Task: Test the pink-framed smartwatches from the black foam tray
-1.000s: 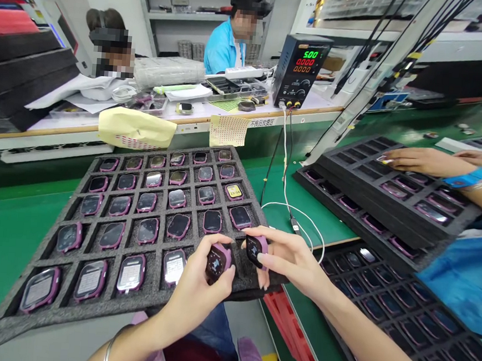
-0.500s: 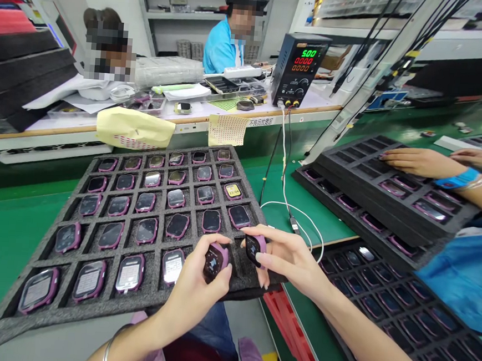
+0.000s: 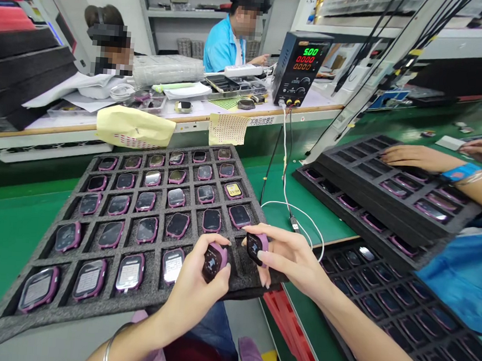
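Note:
My left hand (image 3: 200,277) grips a purple-cased smartwatch (image 3: 213,260) between thumb and fingers, its lit dark screen tilted toward me. A second purple smartwatch (image 3: 255,246) is pinched in my right hand (image 3: 291,257), its screen also lit with a small pale figure. Both watches are held above the front right corner of a grey foam tray (image 3: 110,306). Purple watches without straps lie in the tray's compartments; one of them, a watch with a yellow screen (image 3: 233,190), reads 23:04. Beneath my hands, part of the tray's front row is hidden.
A power supply (image 3: 302,68) with lit digits stands on the shelf ahead, its white cable (image 3: 285,150) hanging to the green bench (image 3: 274,177). At right, a co-worker's hand (image 3: 418,159) rests on stacked foam trays (image 3: 392,214). Another watch-filled tray (image 3: 406,310) lies lower right.
Both watches stay in my hands, with only a very slight shift. The farther co-worker in blue has turned a little, and a hand now shows by the power supply.

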The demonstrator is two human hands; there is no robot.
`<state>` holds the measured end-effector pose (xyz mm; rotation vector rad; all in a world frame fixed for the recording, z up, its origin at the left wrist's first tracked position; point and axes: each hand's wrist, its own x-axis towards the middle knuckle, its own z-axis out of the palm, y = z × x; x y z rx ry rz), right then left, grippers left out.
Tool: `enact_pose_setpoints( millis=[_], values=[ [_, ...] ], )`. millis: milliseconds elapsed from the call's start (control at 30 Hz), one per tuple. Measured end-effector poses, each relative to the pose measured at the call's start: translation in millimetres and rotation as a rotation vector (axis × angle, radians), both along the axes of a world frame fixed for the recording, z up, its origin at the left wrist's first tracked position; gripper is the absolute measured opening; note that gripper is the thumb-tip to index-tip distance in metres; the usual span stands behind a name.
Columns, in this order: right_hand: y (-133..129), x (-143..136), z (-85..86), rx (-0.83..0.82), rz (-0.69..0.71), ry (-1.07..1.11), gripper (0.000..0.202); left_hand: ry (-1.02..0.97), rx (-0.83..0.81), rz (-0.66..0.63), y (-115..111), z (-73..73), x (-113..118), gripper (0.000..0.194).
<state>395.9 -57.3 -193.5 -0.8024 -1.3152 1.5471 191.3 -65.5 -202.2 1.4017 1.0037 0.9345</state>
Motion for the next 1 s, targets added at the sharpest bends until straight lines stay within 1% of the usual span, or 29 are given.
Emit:
enact_pose_setpoints(
  millis=[67,200,267,333,400,467,567,633,733,900,1000],
  values=[
    [0,0,0.2,-0.007,0.008,0.002,0.034,-0.026,-0.022,0.004,0,-0.4,0,0.029],
    [1,2,-0.7,0.006,0.003,-0.006,0.033,-0.019,0.001,0.017,-1,-0.3,-1,0.027],
    [1,3,-1.2,0.003,0.015,-0.011,0.035,-0.039,-0.027,0.013,-1,0.3,0,0.027],
    [1,3,-1.4,-0.007,0.031,-0.028,0.042,-0.089,-0.092,-0.016,0,0.9,0,0.033],
    [1,3,-0.8,-0.014,0.043,-0.041,0.048,-0.156,-0.14,-0.058,1,0.9,1,0.042],
    [1,2,0.1,-0.019,0.048,-0.032,0.049,-0.239,-0.155,-0.094,1,0.1,0,0.049],
    [0,1,0.5,-0.013,0.03,-0.008,0.045,-0.351,-0.158,-0.112,2,-1.6,-2,0.048],
    [0,1,-0.3,-0.013,0.023,-0.012,0.043,-0.385,-0.169,-0.114,1,-2.1,-4,0.046],
    [-2,1,-2.0,-0.016,0.03,-0.024,0.046,-0.387,-0.19,-0.133,1,-2.0,-6,0.045],
    [-8,-3,-0.9,-0.04,-0.044,-0.033,0.049,-0.356,-0.189,-0.129,2,-1.9,-6,0.044],
    [-9,-4,-0.2,-0.056,-0.066,-0.031,0.049,-0.34,-0.192,-0.118,2,-1.3,-6,0.043]
  ],
)
